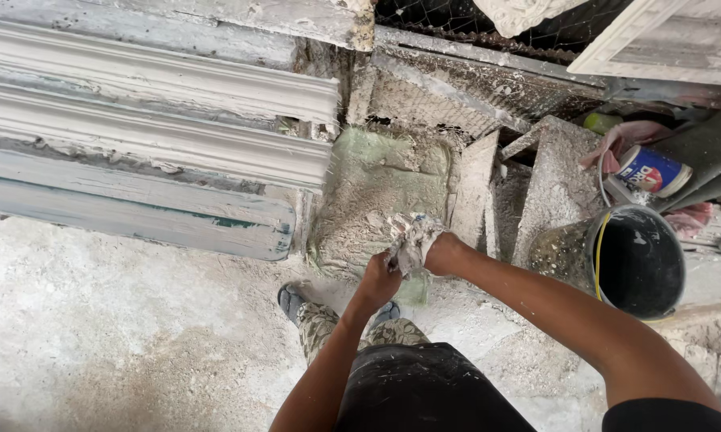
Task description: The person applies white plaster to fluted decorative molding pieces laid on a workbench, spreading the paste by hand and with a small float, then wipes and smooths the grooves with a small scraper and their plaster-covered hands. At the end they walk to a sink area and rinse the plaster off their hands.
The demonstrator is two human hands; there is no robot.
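the long white moulded plaster cornice lengths (152, 120) lie beside your feet; a backward step could chip them. the black plastic bucket (639, 260) stands near your right elbow and could tip. both hands meet over the plaster-caked floor (96, 336): your left hand (379, 278) and right hand (440, 250) clench the plaster-smeared white rag (412, 238); wet plaster could loosen either grip.

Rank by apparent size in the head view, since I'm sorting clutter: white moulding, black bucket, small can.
1. White moulding, by far the largest, spanning the left half.
2. Black bucket.
3. Small can, lying behind the bucket, so somewhat farther from the camera; still clearly smallest.
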